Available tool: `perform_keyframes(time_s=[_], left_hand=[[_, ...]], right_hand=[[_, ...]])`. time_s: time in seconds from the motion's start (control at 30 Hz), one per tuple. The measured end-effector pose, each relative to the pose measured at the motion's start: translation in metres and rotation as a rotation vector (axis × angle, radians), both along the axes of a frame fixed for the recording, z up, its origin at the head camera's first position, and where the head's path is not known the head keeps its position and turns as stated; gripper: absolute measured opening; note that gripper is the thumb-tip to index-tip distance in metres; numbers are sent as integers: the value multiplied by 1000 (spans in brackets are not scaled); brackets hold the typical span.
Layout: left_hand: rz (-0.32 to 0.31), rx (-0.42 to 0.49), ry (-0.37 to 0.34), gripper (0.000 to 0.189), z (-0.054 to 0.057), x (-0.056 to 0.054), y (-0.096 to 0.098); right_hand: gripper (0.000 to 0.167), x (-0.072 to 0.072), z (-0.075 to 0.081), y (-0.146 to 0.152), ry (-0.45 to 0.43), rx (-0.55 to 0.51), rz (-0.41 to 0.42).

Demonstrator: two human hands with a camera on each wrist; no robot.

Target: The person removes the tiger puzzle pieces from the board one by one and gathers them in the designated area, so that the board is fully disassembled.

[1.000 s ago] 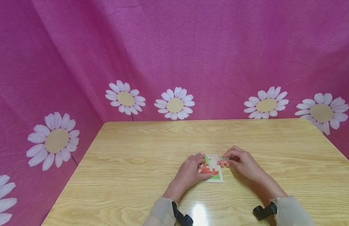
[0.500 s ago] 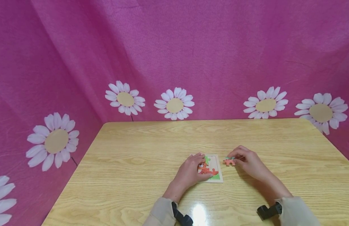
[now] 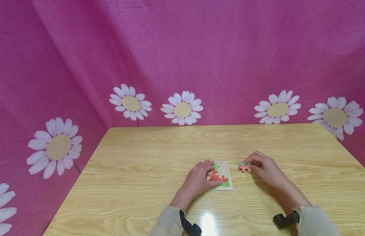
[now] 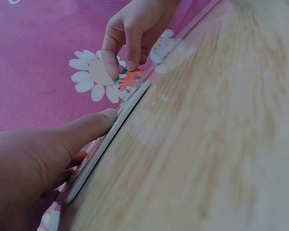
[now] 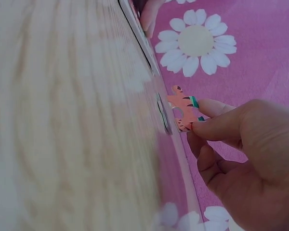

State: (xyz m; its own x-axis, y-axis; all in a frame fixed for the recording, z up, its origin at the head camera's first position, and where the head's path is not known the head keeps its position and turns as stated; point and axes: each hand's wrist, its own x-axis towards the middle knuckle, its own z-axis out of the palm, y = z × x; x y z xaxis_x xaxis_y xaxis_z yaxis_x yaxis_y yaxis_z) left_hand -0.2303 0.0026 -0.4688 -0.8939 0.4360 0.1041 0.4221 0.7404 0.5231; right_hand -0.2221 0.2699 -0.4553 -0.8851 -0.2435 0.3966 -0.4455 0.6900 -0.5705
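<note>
A small jigsaw puzzle board (image 3: 230,187) with a pale frame lies on the table, showing part of an orange striped tiger on green and a bare patch at its upper right. My left hand (image 3: 197,177) holds the board's left part, thumb (image 4: 94,126) along the near side and fingers toward the far side, hiding that part. To the right, my right hand (image 3: 266,168) pinches an orange puzzle piece (image 3: 245,168) with dark stripes and green bits between thumb and fingertips. The piece (image 5: 185,109) is held low over the tabletop, apart from the board.
The wood-grain table (image 3: 147,154) extends around both hands, with a bright light reflection near its front. A pink cloth (image 3: 182,59) with large white daisies hangs behind and to the sides. Black camera mounts (image 3: 285,220) sit on the wrists.
My right hand has moved to the right, away from the board, carrying the puzzle piece, which has turned slightly. The left hand and the board have stayed in place.
</note>
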Motion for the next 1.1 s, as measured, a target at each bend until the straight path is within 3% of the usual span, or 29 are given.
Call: perform_keyframes(time_s=[0.33,0.63,1.1], left_hand=[[0,19,-12,70,0,0,-1],[-11,20,0,69,0,0,-1],[-7,22,-1,70,0,0,-1]], right_hand=[[29,1,0,11,20,3,-20],[28,0,0,25,-16,46,-67],[28,1,-1,37,-3,24,-53]])
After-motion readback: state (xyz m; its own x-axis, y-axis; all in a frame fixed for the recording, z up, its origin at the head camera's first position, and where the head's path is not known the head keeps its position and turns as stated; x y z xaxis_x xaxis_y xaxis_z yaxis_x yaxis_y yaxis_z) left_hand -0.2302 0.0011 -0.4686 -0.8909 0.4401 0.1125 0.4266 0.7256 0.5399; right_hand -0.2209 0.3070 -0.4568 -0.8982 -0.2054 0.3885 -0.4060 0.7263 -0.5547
